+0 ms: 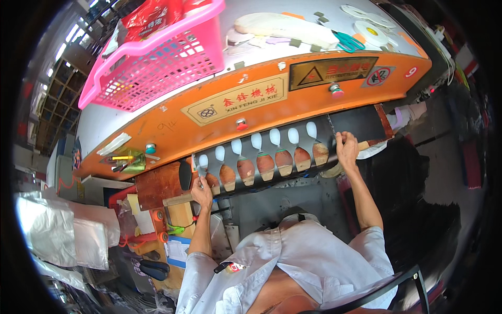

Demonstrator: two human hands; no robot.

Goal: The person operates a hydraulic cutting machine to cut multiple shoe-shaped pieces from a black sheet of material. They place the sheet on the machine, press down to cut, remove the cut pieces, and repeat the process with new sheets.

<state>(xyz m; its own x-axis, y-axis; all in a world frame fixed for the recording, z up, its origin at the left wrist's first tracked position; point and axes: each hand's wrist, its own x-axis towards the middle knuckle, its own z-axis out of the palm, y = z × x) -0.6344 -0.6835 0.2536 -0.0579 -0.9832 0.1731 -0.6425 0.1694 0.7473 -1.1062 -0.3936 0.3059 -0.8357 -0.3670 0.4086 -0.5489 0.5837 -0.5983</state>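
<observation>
Evidently both hands are on the work: left hand (202, 194) has thumb and fingers closed on the left end of a cut black sheet (265, 141), right hand (347, 150) pinches its right end; undersides of both grips hidden, so finger placement below cannot be told. The sheet spans the gap between the hands, long axis running side to side and slanting upward to the right in view, right grip set farther up than left; its middle lies about as near one hand as the other, so neither has the clear advantage. A row of sole-shaped openings crosses it, a reddish-brown board (157, 184) showing through their lower parts. Just outside the left grip, a wooden bar (178, 199) juts leftward; a loose black oval piece (185, 175) lies on the board, near the sheet's left end. Beyond the far edge, the machine's orange front (175, 135) stands close, with a red knob (241, 124) near that edge: little room on that side, as judged. Toward the body, a visible gap separates the near edge from the shirt (308, 242), apparently the freer direction; outermost, a pink basket (218, 47) sits on the machine top, well apart from both hands
</observation>
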